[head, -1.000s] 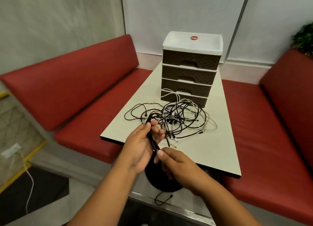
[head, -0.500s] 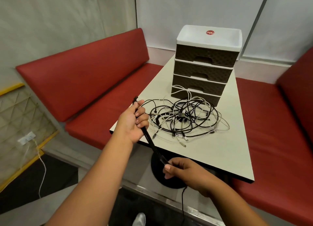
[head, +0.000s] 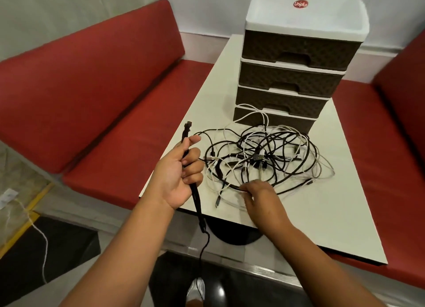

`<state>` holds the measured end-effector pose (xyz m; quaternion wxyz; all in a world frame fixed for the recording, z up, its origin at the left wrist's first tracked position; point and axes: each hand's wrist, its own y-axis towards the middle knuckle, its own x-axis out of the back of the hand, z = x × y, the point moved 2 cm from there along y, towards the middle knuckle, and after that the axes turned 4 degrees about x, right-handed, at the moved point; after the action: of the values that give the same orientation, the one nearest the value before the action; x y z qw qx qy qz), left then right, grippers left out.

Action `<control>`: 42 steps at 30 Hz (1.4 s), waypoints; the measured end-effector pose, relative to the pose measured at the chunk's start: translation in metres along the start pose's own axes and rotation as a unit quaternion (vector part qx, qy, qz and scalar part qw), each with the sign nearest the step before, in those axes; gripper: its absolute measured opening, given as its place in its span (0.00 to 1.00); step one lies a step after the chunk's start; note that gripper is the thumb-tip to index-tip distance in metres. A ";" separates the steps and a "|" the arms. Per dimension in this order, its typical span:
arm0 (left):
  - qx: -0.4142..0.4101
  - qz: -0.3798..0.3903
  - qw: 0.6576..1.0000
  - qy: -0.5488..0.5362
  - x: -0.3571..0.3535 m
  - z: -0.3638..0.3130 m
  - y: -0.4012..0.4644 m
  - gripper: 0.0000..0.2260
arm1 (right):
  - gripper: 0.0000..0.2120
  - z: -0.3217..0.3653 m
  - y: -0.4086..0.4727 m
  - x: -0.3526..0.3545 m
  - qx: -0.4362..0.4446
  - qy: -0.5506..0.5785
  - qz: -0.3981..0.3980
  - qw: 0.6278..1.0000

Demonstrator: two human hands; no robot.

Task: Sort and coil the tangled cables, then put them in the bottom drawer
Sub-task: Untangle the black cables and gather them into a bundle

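The left hand (head: 177,173) is raised just off the near left corner of the white rectangular bench (head: 326,214), its fingers (head: 193,166) curled tight around a flat black cable (head: 198,205). One plug end of that cable sticks up above the thumb, and the rest hangs down past the bench edge toward the floor. The right hand (head: 259,199) rests on the bench at the near side of the tangled heap of black and white cables (head: 264,159), its fingertips together, pinching a black strand at the edge of the heap. The heap lies spread across the middle of the bench, just in front of the brown woven-pattern plastic drawer unit with a white top (head: 296,60), and a white loop from it lies up against the front of the bottom drawer (head: 273,120). All four drawers look closed. Red padded seats (head: 103,81) run along both sides of the bench, and a white shoe (head: 195,290) shows on the floor below the hanging cable.
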<state>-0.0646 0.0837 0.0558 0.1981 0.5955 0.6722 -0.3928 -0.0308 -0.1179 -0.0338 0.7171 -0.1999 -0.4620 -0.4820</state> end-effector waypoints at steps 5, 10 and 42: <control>0.050 0.008 0.998 0.031 0.011 -0.016 0.033 0.10 | 0.05 0.007 0.041 -0.016 0.001 -0.029 -0.054 0.998; 0.094 0.034 0.995 0.026 0.015 -0.022 0.056 0.11 | 0.08 0.020 0.072 -0.029 -0.033 -0.084 -0.044 0.995; 0.106 -0.007 0.955 0.276 -0.012 -0.002 0.099 0.07 | 0.07 0.041 0.107 0.111 -0.072 0.440 -0.205 0.871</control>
<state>0.0329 0.0755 0.0374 -0.0623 0.6940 0.6589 -0.2836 0.0557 -0.0953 0.0988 0.7149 0.0810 -0.0931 -0.6882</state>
